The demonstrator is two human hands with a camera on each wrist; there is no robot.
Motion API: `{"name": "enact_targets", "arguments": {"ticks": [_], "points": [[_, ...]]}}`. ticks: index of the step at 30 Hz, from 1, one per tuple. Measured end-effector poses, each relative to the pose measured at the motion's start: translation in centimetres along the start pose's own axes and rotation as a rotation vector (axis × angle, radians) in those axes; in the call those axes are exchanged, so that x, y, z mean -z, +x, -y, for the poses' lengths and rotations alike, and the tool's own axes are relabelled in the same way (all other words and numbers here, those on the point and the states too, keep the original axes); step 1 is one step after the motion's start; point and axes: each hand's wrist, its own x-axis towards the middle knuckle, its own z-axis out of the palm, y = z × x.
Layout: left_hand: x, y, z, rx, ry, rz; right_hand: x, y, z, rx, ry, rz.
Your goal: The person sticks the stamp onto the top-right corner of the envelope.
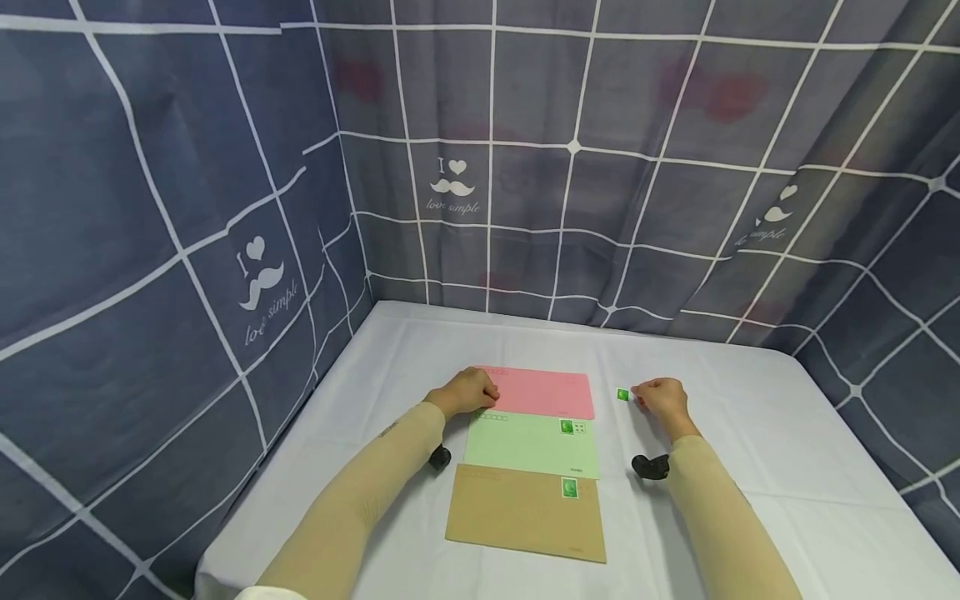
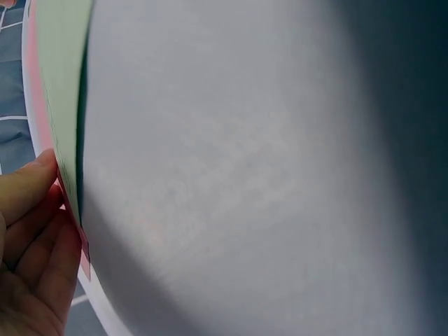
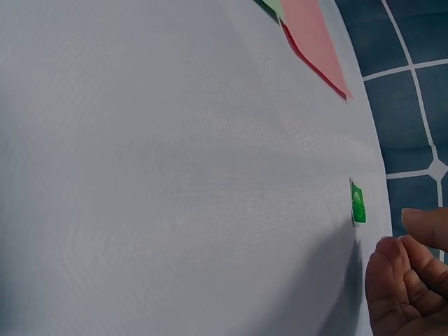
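The left hand [image 1: 463,390] is at the left edge of a pink envelope [image 1: 543,393] and pinches it, thumb on top and fingers at the rim in the left wrist view. A light green envelope [image 1: 525,442] with a stamp [image 1: 567,427] at its upper right lies just below the pink one. To the right, a small green stamp [image 3: 358,203] with a white border lies on the cloth. Beside that stamp is the right hand [image 1: 663,400]; its fingers are loosely curled, the thumb stands apart from them, and a gap separates them from the stamp in the right wrist view.
A brown envelope [image 1: 525,512] with a green stamp [image 1: 570,487] lies nearest the person. White cloth [image 1: 405,342] covers the table. Dark curtains with white grid lines [image 1: 525,192] rise behind and at both sides. A black wrist device [image 1: 650,467] sits under the right wrist.
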Motion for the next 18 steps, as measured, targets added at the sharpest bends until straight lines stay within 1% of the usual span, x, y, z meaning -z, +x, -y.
{"name": "enact_targets", "arguments": {"ticks": [4, 10, 15, 18], "points": [[0.16, -0.16, 0.01, 0.002, 0.005, -0.002, -0.32, 0.11, 0.20, -0.008, -0.021, -0.002], [0.12, -0.20, -0.08, 0.004, 0.015, -0.006, -0.79, 0.17, -0.12, -0.029, -0.032, 0.011], [0.09, -0.23, -0.16, 0.004, 0.005, -0.009, -1.02, 0.24, -0.14, -0.016, -0.053, -0.024], [0.14, -0.27, -0.16, 0.000, 0.009, -0.010, -1.09, 0.13, 0.06, -0.013, -0.048, -0.035]]}}
